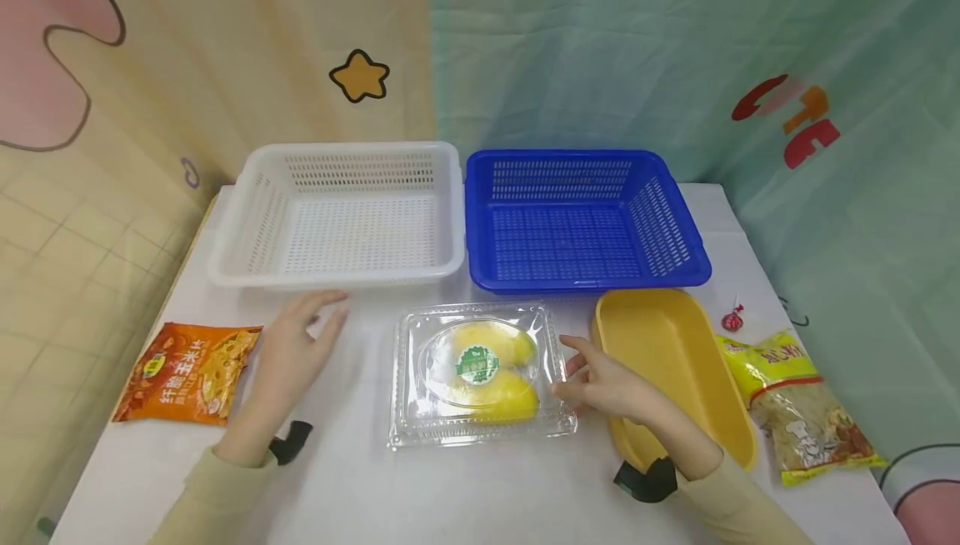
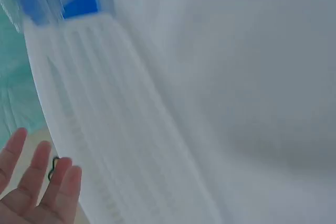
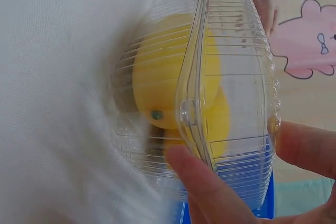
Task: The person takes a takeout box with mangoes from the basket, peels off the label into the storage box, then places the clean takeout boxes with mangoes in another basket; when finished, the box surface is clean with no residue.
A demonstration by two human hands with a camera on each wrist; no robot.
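Observation:
A clear plastic clamshell box (image 1: 420,378) with a green round label and yellow fruits (image 1: 506,395) inside lies in the middle of the table. My right hand (image 1: 603,378) is at its right side. In the right wrist view the thumb (image 3: 304,145) is on the lid and a finger (image 3: 202,182) is at the side, just under the rim. My left hand (image 1: 296,349) is apart from the box, its fingers extended and holding nothing. It is just in front of the white basket (image 1: 337,282), beside an orange snack bag (image 1: 183,374).
Next to the white basket at the back stands a blue basket (image 1: 588,285). A yellow tray (image 1: 678,353) lies to the right, partly behind my right forearm. Past it are a yellow-green food packet (image 1: 798,412) and a small red lollipop (image 1: 732,320). Curtains surround the table.

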